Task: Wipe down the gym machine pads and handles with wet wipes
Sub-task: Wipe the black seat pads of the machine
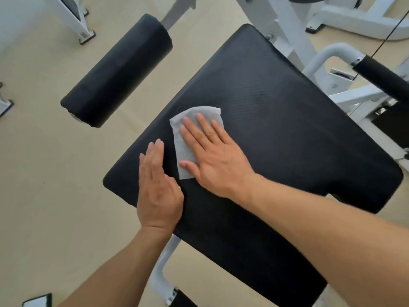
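Note:
A large black seat pad [276, 120] of a white-framed gym machine fills the middle of the head view. A white wet wipe [188, 129] lies flat on its left part. My right hand [214, 156] presses the wipe down with straight, spread fingers. My left hand [157, 187] rests flat on the pad just left of the wipe, fingers straight and together. A black roller pad [119, 69] hangs above the floor to the upper left. A black handle grip [382, 76] shows at the right edge.
White machine frame tubes [294, 38] run behind the pad and under its front [163, 269]. Feet of other white machines [86, 34] stand on the beige floor at the upper left. A dark flat object [37, 301] lies at the bottom left.

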The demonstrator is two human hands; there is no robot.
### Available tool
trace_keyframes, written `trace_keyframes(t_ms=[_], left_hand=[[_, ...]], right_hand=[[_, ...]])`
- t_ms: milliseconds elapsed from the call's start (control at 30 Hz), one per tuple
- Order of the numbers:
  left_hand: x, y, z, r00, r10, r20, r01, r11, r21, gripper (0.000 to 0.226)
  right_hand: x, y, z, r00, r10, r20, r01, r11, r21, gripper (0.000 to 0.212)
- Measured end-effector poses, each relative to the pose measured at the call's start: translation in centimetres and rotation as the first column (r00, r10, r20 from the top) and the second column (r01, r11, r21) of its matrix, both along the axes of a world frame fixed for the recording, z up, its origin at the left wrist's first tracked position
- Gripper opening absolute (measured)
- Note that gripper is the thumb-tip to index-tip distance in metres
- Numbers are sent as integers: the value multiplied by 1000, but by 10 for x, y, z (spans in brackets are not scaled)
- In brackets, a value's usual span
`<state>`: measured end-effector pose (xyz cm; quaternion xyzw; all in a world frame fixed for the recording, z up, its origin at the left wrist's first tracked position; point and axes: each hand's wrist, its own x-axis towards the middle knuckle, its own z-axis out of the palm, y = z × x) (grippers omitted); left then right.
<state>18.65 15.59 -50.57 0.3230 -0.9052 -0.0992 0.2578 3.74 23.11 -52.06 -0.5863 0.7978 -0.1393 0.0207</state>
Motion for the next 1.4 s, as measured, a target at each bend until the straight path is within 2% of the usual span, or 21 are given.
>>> trace_keyframes(t_ms=[33,100,167,233,300,367,433,500,533,600,667,733,800,867,933,1033,1100,1200,1300,1367,1400], left_hand=[[0,-1,0,1000,-6,4,6,1000,-11,72],[-1,-2,-2,1000,-18,8,19,1000,-21,79],[-1,0,-2,1000,-20,16,21,999,-26,83],[-1,0,-1,999,-28,16,29,999,-44,79],[-2,-1,-3,999,-35,14,36,998,-56,76],[-2,-2,-3,999,-43,12,43,997,-60,69],[-1,-3,-3,999,-48,3,48,997,-57,59],[-2,-3,-3,999,-51,2,51,997,-58,62],[-2,-2,-2,999,-52,2,52,997,-61,68],[-2,-1,-3,999,-50,7,50,997,-57,77],[-2,0,-2,999,-41,0,41,998,-36,79],[-1,0,-1,999,-32,-17,32,999,-19,78],[-2,0,-2,999,-37,-35,37,999,-14,78],[-2,-1,-1,998,-41,-48,40,999,-6,79],[-1,-1,-1,998,-45,-39,44,999,-5,82],[0,-2,-1,998,-54,-13,54,999,3,80],[0,-2,0,999,-53,-8,54,999,6,76],[-1,0,0,998,-52,-19,52,999,-4,78],[-1,2,0,998,-46,-34,46,999,-2,83],[0,2,0,998,-52,-37,52,999,-3,86],[0,1,0,998,-56,-37,55,998,-10,86]], right_hand=[[-11,-1,2,1000,-7,-26,7,1000,4,72],[-41,-7,9,979,-203,28,202,978,50,71],[-69,-17,19,857,-481,186,461,876,143,70],[-69,-25,23,784,-574,238,556,819,144,68],[-46,-32,23,874,-434,217,429,900,73,66],[-13,-30,19,982,-133,132,137,990,-20,64],[0,-20,13,996,80,46,-78,996,-41,63],[-19,-13,12,983,183,-21,-183,983,-22,61],[-31,-10,13,986,162,-43,-162,986,-20,59],[-64,-6,16,999,-51,2,51,998,-22,58],[-97,-9,22,930,-350,115,344,937,65,60],[-110,-22,27,847,-504,170,488,863,130,62],[-97,-41,37,874,-452,175,435,891,130,62],[-64,-53,39,970,-192,149,183,980,74,61],[-34,-48,34,994,32,107,-34,999,15,60],[-26,-22,21,994,83,65,-84,996,6,59],[-23,2,13,999,17,42,-18,1000,23,58],[-21,38,7,967,-246,72,242,969,53,59],[-40,43,10,826,-521,214,502,854,139,63],[-57,15,16,742,-613,272,598,788,147,67],[-63,-4,20,738,-618,272,602,784,150,69]])
